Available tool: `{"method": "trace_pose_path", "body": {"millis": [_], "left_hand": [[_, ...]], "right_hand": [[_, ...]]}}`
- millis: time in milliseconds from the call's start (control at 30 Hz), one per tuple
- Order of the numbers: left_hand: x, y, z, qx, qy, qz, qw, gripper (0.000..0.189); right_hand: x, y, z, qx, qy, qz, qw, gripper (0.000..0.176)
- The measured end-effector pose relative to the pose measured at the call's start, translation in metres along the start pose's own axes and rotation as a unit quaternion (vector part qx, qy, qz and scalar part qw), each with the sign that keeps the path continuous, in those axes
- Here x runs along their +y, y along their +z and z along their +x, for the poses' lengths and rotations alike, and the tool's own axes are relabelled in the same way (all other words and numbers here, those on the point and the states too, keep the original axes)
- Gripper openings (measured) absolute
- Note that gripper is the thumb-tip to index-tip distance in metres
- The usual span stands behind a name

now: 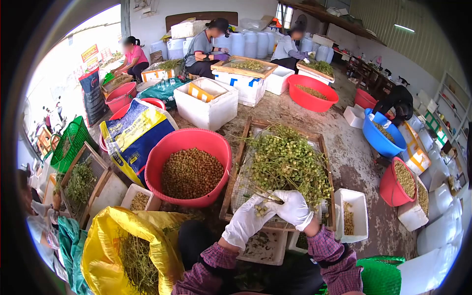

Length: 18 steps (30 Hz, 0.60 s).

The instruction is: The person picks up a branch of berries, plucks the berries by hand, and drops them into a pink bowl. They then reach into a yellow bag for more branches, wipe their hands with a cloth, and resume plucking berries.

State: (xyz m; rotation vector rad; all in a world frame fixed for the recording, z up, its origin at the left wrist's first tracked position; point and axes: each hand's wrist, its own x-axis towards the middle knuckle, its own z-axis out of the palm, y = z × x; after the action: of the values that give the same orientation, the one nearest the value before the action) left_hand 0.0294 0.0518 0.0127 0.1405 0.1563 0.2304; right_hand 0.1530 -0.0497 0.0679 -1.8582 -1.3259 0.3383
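Observation:
Both my hands wear white gloves and meet at the near edge of a wooden-framed mesh screen. My left hand is closed around a thin sprig, with several small round green fruits showing at its palm. Close against it, my right hand has its fingers pressed together. A short dark pointed thing shows between the hands; I cannot tell what it is. Beyond them a large heap of green fruit-bearing sprigs lies on the screen.
Left of the screen stands a red tub of brownish fruits. A yellow sack of bare stems sits near my left knee. White foam boxes flank the screen. Farther off are a blue tub, another red tub, and several people working.

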Motion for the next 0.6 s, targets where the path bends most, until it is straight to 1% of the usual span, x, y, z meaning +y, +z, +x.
{"method": "trace_pose_path", "body": {"millis": [33,100,200,233,267,300,367,400,433,467,500,533,600], "left_hand": [[0.000,0.004,-0.002,0.024,0.010,0.026,0.999,0.021],[-0.003,0.008,-0.003,0.072,0.028,0.079,0.994,0.018],[-0.009,-0.004,-0.004,0.042,0.056,0.179,0.981,0.016],[-0.009,-0.005,-0.004,0.056,0.057,0.164,0.983,0.017],[-0.008,-0.004,-0.003,0.070,0.059,0.148,0.985,0.018],[-0.007,-0.003,-0.003,0.085,0.061,0.133,0.986,0.018],[-0.002,-0.004,0.000,0.092,0.046,0.101,0.989,0.026],[0.001,-0.005,0.000,0.097,0.040,0.085,0.991,0.030],[0.006,-0.006,0.000,0.054,0.042,0.060,0.996,0.033],[0.012,-0.006,0.000,0.011,0.044,0.035,0.998,0.037],[0.017,-0.007,-0.002,-0.030,0.045,0.009,0.998,0.040],[0.021,-0.002,-0.005,-0.035,0.038,0.015,0.999,0.048],[0.018,-0.003,-0.006,-0.066,0.014,-0.031,0.997,0.050]], "right_hand": [[-0.001,0.001,0.000,0.001,0.004,0.013,1.000,0.014],[-0.009,-0.004,0.000,-0.002,-0.006,-0.018,1.000,0.013],[-0.011,-0.004,-0.001,-0.007,0.002,-0.041,0.999,0.013],[-0.011,-0.003,-0.001,-0.010,0.006,-0.046,0.999,0.013],[-0.010,0.000,-0.002,0.007,-0.017,-0.030,0.999,0.011],[-0.007,0.001,-0.004,0.000,0.009,0.042,0.999,0.012],[0.000,0.000,-0.007,-0.016,0.055,0.183,0.982,0.019],[-0.002,-0.006,-0.010,-0.032,0.070,0.145,0.986,0.018],[-0.014,-0.016,-0.014,-0.102,0.081,0.200,0.971,0.022],[-0.013,-0.022,-0.017,-0.159,0.056,0.090,0.982,0.018],[-0.013,-0.024,-0.021,-0.213,0.032,-0.020,0.976,0.017],[-0.017,-0.023,-0.023,-0.196,0.005,-0.136,0.971,0.023],[-0.016,-0.019,-0.024,-0.128,-0.014,-0.065,0.990,0.025]]}}
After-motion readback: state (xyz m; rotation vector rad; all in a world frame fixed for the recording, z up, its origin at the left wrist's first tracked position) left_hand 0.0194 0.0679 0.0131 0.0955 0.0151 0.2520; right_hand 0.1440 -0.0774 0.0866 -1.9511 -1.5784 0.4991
